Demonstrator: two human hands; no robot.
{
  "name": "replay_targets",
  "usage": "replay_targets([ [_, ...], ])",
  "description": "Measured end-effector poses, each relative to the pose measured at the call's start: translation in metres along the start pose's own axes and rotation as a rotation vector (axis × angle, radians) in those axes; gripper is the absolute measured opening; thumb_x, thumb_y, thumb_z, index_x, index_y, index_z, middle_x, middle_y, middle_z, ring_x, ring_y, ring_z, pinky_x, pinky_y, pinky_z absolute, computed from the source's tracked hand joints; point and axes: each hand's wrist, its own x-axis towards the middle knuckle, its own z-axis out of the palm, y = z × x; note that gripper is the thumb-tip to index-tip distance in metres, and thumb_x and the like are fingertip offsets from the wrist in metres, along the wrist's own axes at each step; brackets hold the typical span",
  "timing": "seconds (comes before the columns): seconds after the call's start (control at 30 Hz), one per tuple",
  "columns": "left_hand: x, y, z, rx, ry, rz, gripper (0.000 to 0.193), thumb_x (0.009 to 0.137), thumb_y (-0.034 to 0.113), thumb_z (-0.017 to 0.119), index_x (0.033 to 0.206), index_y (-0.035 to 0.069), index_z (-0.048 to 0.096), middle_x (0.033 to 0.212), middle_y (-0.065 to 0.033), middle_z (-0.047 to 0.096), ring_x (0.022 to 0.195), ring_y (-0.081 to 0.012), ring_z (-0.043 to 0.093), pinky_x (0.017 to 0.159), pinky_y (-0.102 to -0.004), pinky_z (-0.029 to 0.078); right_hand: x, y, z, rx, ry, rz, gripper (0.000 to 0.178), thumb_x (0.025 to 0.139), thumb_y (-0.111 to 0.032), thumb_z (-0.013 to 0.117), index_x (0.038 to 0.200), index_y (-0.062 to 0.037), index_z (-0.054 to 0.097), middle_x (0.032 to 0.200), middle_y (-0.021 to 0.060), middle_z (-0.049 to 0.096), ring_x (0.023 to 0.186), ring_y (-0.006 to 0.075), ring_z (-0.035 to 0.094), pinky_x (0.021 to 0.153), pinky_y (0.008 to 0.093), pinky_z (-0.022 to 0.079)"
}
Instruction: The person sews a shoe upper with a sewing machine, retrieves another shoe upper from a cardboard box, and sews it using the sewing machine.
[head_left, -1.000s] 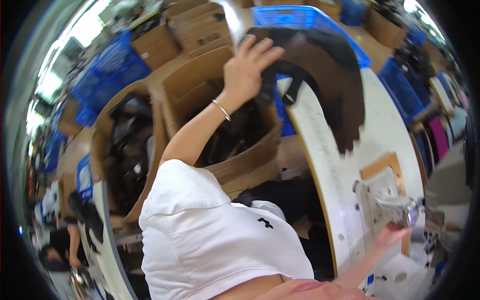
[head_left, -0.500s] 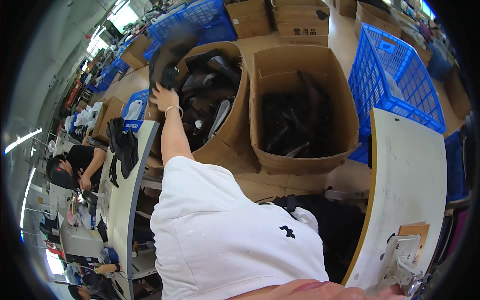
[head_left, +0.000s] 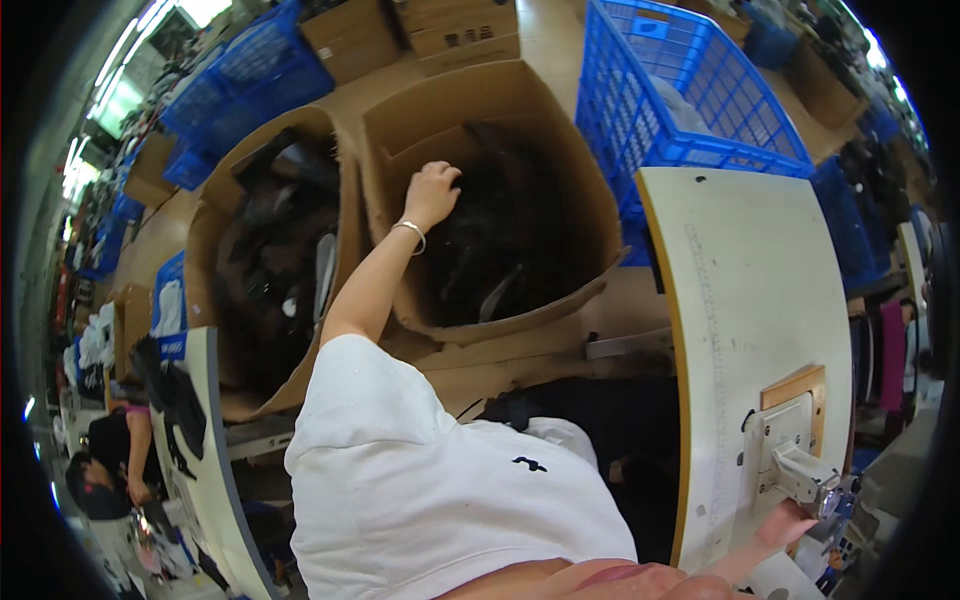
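One hand, your left (head_left: pixel 432 195), hangs over the right cardboard box (head_left: pixel 450 105), fingers loosely curled (whether they pinch anything, I can't tell). Below it, dark flat pieces (head_left: pixel 510 215) lie heaped, probably boxed here for easy reach from the white worktable (head_left: pixel 770 270). Near right, your right hand (head_left: pixel 787 522) meets the metal machine arm (head_left: pixel 805 478), perhaps for steadiness, its grip unclear.
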Motion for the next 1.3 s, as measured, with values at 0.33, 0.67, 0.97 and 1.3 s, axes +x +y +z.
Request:
replay_targets([
  [0.33, 0.085, -0.009, 0.202, 0.277, -0.536, -0.192, 0.071, 0.074, 0.023, 0.07, 0.136, 0.024, 0.035, 0.148, -0.0104, 0.022, 0.133, -0.0311, 0.029, 0.093, -0.0464, 0.045, -0.021, 0.014, 0.035, -0.002, 0.172, -0.039, 0.052, 0.095, -0.034, 0.041, 0.136, -0.0019, 0.035, 0.143, 0.0136, 0.035, 0.13, 0.0275, 0.033, 0.111, 0.0412, 0.022],
  [0.67, 0.141, -0.011, 0.257, 0.169, -0.534, -0.271, 0.045, 0.087, 0.012, 0.044, 0.131, 0.021, 0.046, 0.136, -0.0021, 0.045, 0.129, -0.0255, 0.038, 0.096, -0.0497, 0.039, -0.023, 0.009, 0.039, -0.218, 0.156, -0.154, 0.059, 0.093, -0.031, 0.046, 0.139, 0.0012, 0.028, 0.146, 0.0159, 0.026, 0.135, 0.0321, 0.023, 0.114, 0.0462, 0.013],
  [0.97, 0.081, -0.017, 0.184, -0.046, -0.651, -0.306, 0.032, 0.07, 0.033, 0.07, 0.091, 0.008, 0.069, 0.1, -0.0105, 0.066, 0.093, -0.0272, 0.062, 0.077, -0.0412, 0.047, -0.038, 0.017, 0.067, -0.152, 0.257, -0.146, 0.054, 0.093, -0.024, 0.047, 0.137, 0.0027, 0.033, 0.144, 0.0167, 0.032, 0.133, 0.0319, 0.029, 0.113, 0.0472, 0.018],
  [1.3, 0.093, 0.127, -0.085, -0.576, 0.39, 0.104, 0.029, 0.075, 0.01, 0.072, 0.061, -0.004, 0.051, 0.071, -0.0091, 0.055, 0.063, -0.0186, 0.052, 0.058, -0.0265, 0.04, -0.027, 0.012, 0.039, -0.14, 0.113, -0.146, 0.056, 0.092, -0.03, 0.047, 0.136, 0.0023, 0.035, 0.143, 0.0158, 0.034, 0.132, 0.0303, 0.031, 0.112, 0.0445, 0.019],
])
